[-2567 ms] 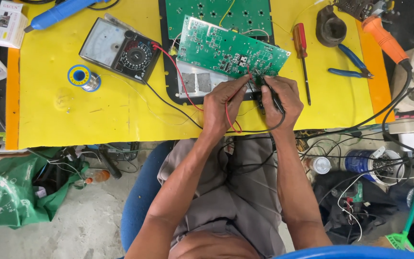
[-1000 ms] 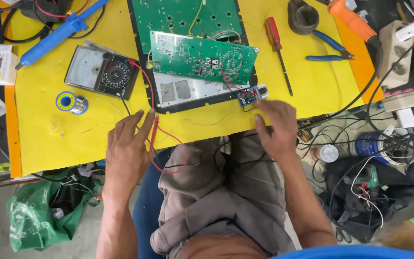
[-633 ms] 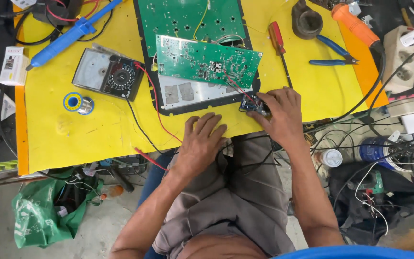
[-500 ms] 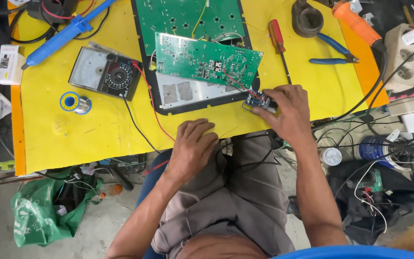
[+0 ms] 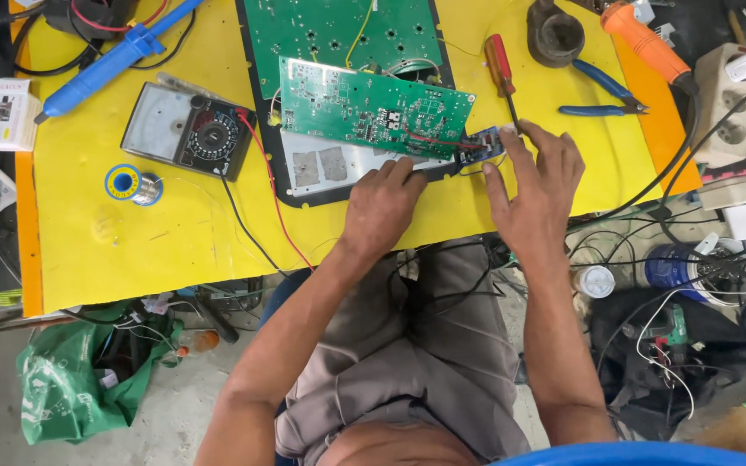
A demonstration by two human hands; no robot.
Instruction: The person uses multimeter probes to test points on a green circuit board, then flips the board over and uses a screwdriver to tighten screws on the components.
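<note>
Here, both hands' fingers rest spread on the cluttered yellow table [image 5: 131,250] by the circuit board [image 5: 373,108].

The larger green circuit board [image 5: 338,34] is cut off by the top edge — as is the blue desoldering pump [image 5: 114,60]. The small blue module [image 5: 483,142] is partly hidden under the right hand [image 5: 533,194]; its parts are too small to tell.

Bare forearms without sleeves, and grey-brown trousers [image 5: 407,345] over the lap.
</note>
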